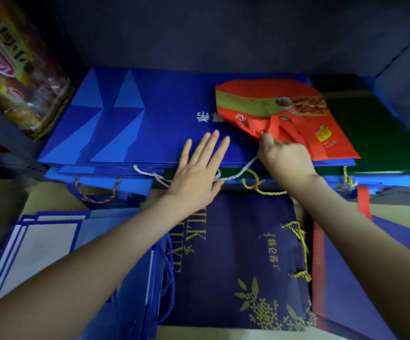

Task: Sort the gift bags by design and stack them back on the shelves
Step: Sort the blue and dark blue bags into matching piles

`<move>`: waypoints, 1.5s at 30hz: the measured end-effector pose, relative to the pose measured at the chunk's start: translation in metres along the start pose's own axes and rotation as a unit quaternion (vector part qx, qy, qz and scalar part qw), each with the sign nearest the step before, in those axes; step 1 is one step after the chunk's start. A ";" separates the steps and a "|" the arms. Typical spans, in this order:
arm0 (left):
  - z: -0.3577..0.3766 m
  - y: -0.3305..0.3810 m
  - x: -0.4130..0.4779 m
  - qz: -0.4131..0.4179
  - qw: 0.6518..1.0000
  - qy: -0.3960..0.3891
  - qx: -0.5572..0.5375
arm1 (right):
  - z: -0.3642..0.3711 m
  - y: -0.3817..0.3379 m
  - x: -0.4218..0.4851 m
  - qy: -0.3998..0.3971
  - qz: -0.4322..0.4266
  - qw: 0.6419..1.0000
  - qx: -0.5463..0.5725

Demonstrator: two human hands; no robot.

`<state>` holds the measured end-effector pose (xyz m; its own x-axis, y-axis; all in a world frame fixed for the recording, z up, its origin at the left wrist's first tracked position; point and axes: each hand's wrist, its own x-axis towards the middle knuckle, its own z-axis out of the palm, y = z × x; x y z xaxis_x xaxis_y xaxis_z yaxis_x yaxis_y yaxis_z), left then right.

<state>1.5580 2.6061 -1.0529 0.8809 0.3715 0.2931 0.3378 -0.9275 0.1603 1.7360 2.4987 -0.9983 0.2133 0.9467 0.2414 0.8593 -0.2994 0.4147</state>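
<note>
Pinching the red gift bag (285, 114) by its handle, upper right of centre, my right hand (285, 160) holds it atop the blue bag stack (130, 123) on the shelf (199, 40). My left hand (196, 173) lies flat on that stack, fingers straight, grasping nothing. Status, as I judge it: the green bag (375, 143) is shelved; the navy bags (243, 261) and white-and-blue bags (44, 244) along the lower frame remain unsorted.
</note>
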 end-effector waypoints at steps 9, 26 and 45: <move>-0.044 0.028 0.022 0.073 0.987 0.145 -0.017 | -0.083 0.052 -0.134 0.071 0.060 0.904 0.417; -0.040 0.187 -0.058 0.351 0.924 0.018 0.149 | -0.113 0.016 -0.269 -0.244 0.214 0.895 0.305; 0.059 0.283 -0.112 0.307 0.882 -0.353 0.052 | -0.056 0.014 -0.523 -0.580 0.158 0.784 0.152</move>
<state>1.5747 2.2992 -1.0960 0.8823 -0.2882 -0.3721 -0.2796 -0.9569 0.0782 1.6104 1.9923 -1.0698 0.5664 0.3540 -0.7443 0.7111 -0.6664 0.2242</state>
